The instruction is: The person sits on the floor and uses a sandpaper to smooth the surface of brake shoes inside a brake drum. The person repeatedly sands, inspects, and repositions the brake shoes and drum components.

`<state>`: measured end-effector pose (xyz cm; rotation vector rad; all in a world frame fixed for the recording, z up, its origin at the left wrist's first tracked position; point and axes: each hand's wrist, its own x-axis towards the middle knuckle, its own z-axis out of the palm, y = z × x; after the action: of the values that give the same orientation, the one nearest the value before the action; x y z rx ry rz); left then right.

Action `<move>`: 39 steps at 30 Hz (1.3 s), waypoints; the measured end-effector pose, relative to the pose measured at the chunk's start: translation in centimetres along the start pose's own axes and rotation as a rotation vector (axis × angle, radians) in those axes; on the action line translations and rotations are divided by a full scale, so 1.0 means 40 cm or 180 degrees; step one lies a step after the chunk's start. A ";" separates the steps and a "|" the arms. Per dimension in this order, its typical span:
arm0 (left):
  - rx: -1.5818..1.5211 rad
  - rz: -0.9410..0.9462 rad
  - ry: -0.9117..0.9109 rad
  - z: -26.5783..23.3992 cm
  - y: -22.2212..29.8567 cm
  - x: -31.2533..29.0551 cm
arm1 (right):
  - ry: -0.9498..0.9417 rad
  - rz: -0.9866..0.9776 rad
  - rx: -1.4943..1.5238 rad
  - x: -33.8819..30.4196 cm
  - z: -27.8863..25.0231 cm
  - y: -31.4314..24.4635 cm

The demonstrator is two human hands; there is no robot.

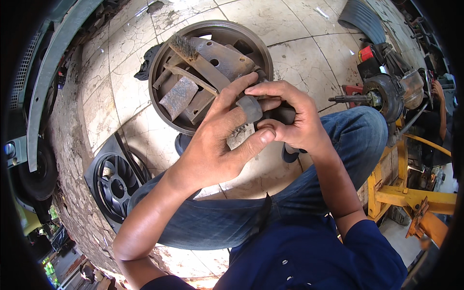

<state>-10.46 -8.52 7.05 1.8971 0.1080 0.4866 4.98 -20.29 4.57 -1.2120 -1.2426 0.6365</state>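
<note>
My two hands meet in front of my chest, above the near edge of a brake drum. A grey curved strip (250,108) bends around a finger of my left hand (212,140), whose thumb reaches toward the right one. Pinched between the thumb and fingers of my right hand (302,116) is a dark round part (281,115), partly hidden by the fingers. I cannot make out its exact kind. The brake drum (162,58) lies on the floor, holding a wire brush (203,60), a flat metal plate with holes (227,57) and a curved rusty brake lining (179,96).
A black cooling fan (116,181) in its frame leans by my left knee. On the right are a hub assembly with a shaft (382,94) and a yellow metal stand (401,193). A ribbed dark mat (362,19) lies far right. Another person's arm (441,108) shows at the right edge.
</note>
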 end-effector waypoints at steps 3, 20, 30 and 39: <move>0.0560 -0.0012 -0.0216 -0.015 -0.002 -0.006 | -0.0123 0.0148 -0.0150 -0.002 0.004 0.007; -0.0041 -0.0416 0.0674 0.028 -0.014 -0.002 | -0.0179 -0.0074 -0.1283 -0.009 0.047 -0.011; 0.0196 -0.0263 0.0478 -0.038 0.017 0.012 | 0.1062 0.0437 0.0014 0.004 -0.006 -0.002; -0.1048 -0.0480 0.0076 -0.034 0.001 -0.003 | 0.0556 0.0142 -0.0765 0.011 -0.038 -0.014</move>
<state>-11.09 -7.40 7.44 1.5484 0.1746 0.3976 6.40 -20.57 5.43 -1.4656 -1.1703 0.4110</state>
